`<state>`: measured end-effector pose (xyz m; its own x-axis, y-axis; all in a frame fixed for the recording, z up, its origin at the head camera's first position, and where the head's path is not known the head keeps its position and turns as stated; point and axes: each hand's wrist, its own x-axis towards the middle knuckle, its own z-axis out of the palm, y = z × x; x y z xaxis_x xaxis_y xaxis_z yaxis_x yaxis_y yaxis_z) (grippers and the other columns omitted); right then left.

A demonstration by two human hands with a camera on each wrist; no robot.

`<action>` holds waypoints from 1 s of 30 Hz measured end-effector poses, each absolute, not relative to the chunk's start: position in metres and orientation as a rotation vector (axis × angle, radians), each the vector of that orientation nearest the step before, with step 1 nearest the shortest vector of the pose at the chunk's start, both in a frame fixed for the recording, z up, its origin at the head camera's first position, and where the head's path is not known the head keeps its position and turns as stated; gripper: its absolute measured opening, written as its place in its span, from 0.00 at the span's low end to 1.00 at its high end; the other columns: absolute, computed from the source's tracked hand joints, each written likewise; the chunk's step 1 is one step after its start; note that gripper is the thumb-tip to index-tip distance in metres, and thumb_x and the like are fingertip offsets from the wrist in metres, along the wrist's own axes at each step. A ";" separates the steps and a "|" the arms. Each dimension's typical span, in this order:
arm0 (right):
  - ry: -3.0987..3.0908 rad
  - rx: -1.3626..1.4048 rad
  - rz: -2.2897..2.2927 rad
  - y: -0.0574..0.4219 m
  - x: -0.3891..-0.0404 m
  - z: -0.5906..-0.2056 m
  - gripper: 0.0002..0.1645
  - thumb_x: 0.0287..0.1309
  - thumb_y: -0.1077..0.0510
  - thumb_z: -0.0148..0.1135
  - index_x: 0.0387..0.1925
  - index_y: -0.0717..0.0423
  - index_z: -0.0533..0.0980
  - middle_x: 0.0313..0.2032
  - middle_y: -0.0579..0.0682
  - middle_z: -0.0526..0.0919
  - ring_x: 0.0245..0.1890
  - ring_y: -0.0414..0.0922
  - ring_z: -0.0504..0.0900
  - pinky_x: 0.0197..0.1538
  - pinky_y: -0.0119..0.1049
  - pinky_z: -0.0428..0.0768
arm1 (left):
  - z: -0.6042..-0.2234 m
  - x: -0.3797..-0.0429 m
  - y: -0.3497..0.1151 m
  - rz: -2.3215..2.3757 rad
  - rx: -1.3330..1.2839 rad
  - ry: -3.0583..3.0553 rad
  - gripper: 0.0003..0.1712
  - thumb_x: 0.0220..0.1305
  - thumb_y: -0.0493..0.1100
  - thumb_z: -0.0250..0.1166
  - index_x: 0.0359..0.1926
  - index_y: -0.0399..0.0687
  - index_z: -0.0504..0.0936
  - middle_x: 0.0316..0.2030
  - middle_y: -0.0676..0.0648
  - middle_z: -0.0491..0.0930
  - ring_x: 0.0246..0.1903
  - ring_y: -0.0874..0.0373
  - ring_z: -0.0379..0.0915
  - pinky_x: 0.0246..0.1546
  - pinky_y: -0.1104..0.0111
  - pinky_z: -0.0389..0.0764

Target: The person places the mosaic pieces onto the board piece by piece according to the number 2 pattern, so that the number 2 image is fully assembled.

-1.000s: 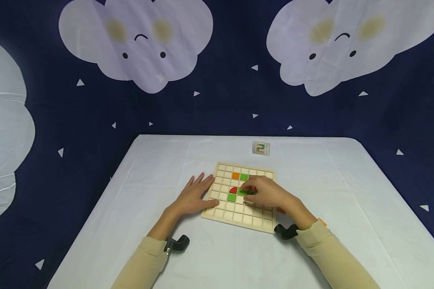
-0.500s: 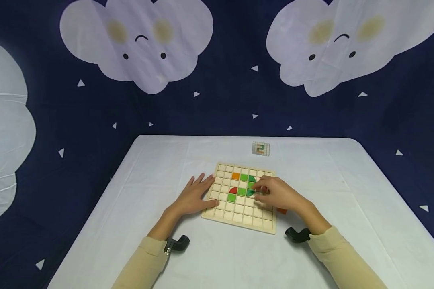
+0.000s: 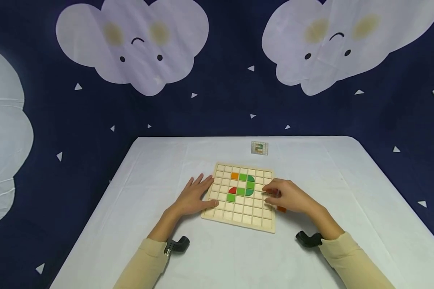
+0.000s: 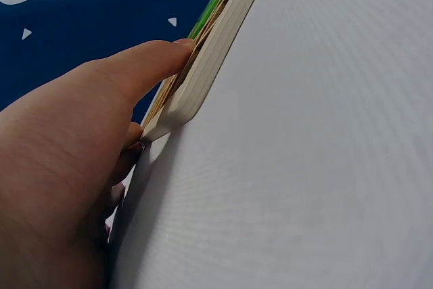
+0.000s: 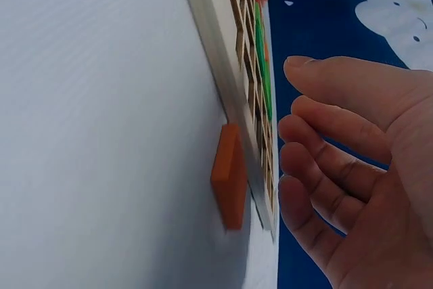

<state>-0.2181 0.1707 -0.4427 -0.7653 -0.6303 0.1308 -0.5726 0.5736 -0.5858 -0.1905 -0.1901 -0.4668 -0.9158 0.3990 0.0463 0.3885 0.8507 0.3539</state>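
A square wooden grid board (image 3: 231, 214) lies on the table. Set in its cells are an orange square (image 3: 234, 176), several green squares (image 3: 240, 191), two dark green rounded pieces (image 3: 249, 192) and a red rounded piece (image 3: 232, 190). Spread along the board's left edge, my left hand (image 3: 193, 196) rests with its thumb on the rim (image 4: 176, 109). Over the board's right edge hovers my right hand (image 3: 289, 195). Its fingers are loosely bent, and the right wrist view shows nothing between thumb and fingertips. Below it an orange block (image 5: 230, 174) lies against the board's side.
Behind the board stands a small pattern card (image 3: 259, 148) with a coloured figure on a grid. A white cloth (image 3: 188, 257) covers the table. A dark blue curtain with clouds (image 3: 217, 108) hangs beyond the far edge.
My right hand has drawn back to the right from the middle of the board, uncovering green and dark green pieces. The left hand has stayed in place.
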 end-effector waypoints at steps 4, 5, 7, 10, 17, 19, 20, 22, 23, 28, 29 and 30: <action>2.725 -1.006 -0.973 0.177 -0.216 -0.447 0.20 0.53 0.52 0.72 0.48 0.55 0.81 0.33 0.42 0.78 0.31 0.41 0.74 0.32 0.33 0.75 | -0.468 -0.190 -0.190 0.560 0.639 2.991 0.53 0.57 0.74 0.55 0.75 0.51 0.54 0.73 0.55 0.51 0.73 0.55 0.34 0.70 0.57 0.33; 2.727 -1.000 -0.982 0.179 -0.215 -0.449 0.21 0.53 0.52 0.72 0.48 0.55 0.81 0.33 0.42 0.78 0.31 0.41 0.74 0.31 0.32 0.75 | -0.468 -0.190 -0.190 0.566 0.640 2.992 0.53 0.57 0.74 0.55 0.74 0.50 0.54 0.73 0.54 0.51 0.73 0.55 0.34 0.70 0.57 0.33; 2.729 -0.995 -1.002 0.182 -0.213 -0.451 0.21 0.52 0.52 0.73 0.48 0.54 0.81 0.33 0.42 0.77 0.31 0.42 0.74 0.31 0.33 0.75 | -0.469 -0.190 -0.191 0.569 0.646 2.998 0.53 0.57 0.74 0.55 0.74 0.50 0.55 0.73 0.54 0.51 0.73 0.55 0.35 0.70 0.57 0.34; 2.739 -0.984 -1.012 0.187 -0.210 -0.454 0.22 0.51 0.52 0.73 0.48 0.53 0.81 0.33 0.43 0.78 0.31 0.42 0.75 0.31 0.32 0.76 | -0.469 -0.189 -0.191 0.572 0.647 3.001 0.53 0.57 0.75 0.55 0.74 0.50 0.55 0.73 0.54 0.52 0.73 0.54 0.35 0.70 0.56 0.34; 2.785 -0.961 -0.949 0.200 -0.206 -0.453 0.23 0.50 0.50 0.74 0.48 0.51 0.81 0.34 0.42 0.77 0.31 0.42 0.74 0.32 0.31 0.75 | -0.468 -0.189 -0.192 0.576 0.644 2.995 0.54 0.57 0.75 0.54 0.74 0.50 0.54 0.73 0.54 0.51 0.73 0.54 0.34 0.70 0.57 0.34; 2.785 -0.946 -0.928 0.204 -0.205 -0.454 0.24 0.49 0.49 0.74 0.48 0.51 0.81 0.33 0.42 0.76 0.31 0.41 0.73 0.32 0.31 0.74 | -0.468 -0.190 -0.192 0.568 0.640 2.995 0.54 0.57 0.76 0.54 0.75 0.51 0.54 0.73 0.55 0.51 0.73 0.55 0.34 0.70 0.57 0.33; 2.783 -0.937 -0.921 0.206 -0.204 -0.454 0.24 0.48 0.49 0.75 0.48 0.50 0.81 0.33 0.42 0.76 0.31 0.41 0.73 0.32 0.31 0.73 | -0.468 -0.190 -0.192 0.558 0.633 2.994 0.54 0.57 0.76 0.53 0.75 0.51 0.53 0.73 0.55 0.50 0.73 0.55 0.33 0.70 0.58 0.32; 2.778 -0.918 -0.903 0.209 -0.203 -0.456 0.25 0.47 0.48 0.76 0.47 0.50 0.81 0.32 0.42 0.75 0.31 0.41 0.72 0.32 0.31 0.72 | -0.469 -0.190 -0.192 0.555 0.635 2.995 0.54 0.57 0.76 0.54 0.75 0.51 0.54 0.73 0.55 0.50 0.73 0.55 0.34 0.70 0.58 0.32; 2.776 -0.909 -0.894 0.210 -0.202 -0.456 0.25 0.46 0.47 0.76 0.47 0.49 0.81 0.31 0.41 0.75 0.31 0.41 0.72 0.32 0.31 0.72 | -0.469 -0.190 -0.192 0.550 0.633 2.995 0.53 0.57 0.76 0.54 0.75 0.52 0.53 0.73 0.55 0.50 0.73 0.55 0.34 0.70 0.59 0.32; 2.770 -0.893 -0.856 0.213 -0.200 -0.459 0.22 0.46 0.47 0.77 0.44 0.46 0.82 0.32 0.38 0.75 0.32 0.40 0.72 0.33 0.31 0.72 | -0.468 -0.190 -0.192 0.556 0.624 2.988 0.53 0.57 0.75 0.54 0.75 0.51 0.53 0.73 0.55 0.50 0.73 0.55 0.33 0.70 0.59 0.32; 2.770 -0.894 -0.849 0.213 -0.200 -0.459 0.21 0.46 0.48 0.76 0.44 0.45 0.82 0.32 0.38 0.76 0.32 0.40 0.72 0.34 0.31 0.72 | -0.468 -0.189 -0.191 0.558 0.624 2.988 0.53 0.57 0.75 0.55 0.75 0.51 0.53 0.73 0.55 0.50 0.73 0.55 0.34 0.70 0.59 0.32; 2.767 -0.896 -0.847 0.213 -0.199 -0.459 0.20 0.47 0.48 0.76 0.43 0.45 0.82 0.32 0.37 0.76 0.32 0.40 0.72 0.34 0.31 0.72 | -0.468 -0.189 -0.191 0.559 0.626 2.989 0.53 0.57 0.75 0.55 0.75 0.51 0.54 0.73 0.55 0.50 0.73 0.55 0.34 0.70 0.59 0.32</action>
<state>-0.1994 0.2128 -0.4595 -0.8193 -0.5700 0.0629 -0.5076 0.6697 -0.5421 -0.1893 -0.1914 -0.4681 -0.9181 0.3947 0.0369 0.3814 0.8540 0.3537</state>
